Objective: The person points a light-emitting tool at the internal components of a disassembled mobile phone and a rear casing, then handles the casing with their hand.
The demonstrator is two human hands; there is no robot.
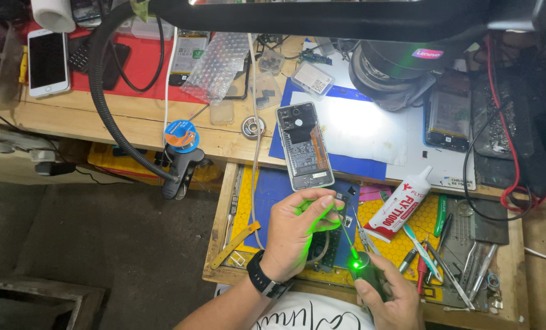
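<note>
Over a cluttered wooden bench and open tool drawer: left hand pinching a thin wire, right hand closed around a small green-glowing tool. Opened grey smartphone just above. Risk: wire slipping from the pinch.

Left hand raised, fingertips pinched, watch on wrist, right hand low, fingers curled shut

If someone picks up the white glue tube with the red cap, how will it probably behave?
The glue tube looks small and plastic, so probably light and a little squeezable. It lies on its side across the yellow mat in the drawer; being round, it may roll if pushed sideways. Its narrow capped tip suggests it would tip over if stood upright.
</note>
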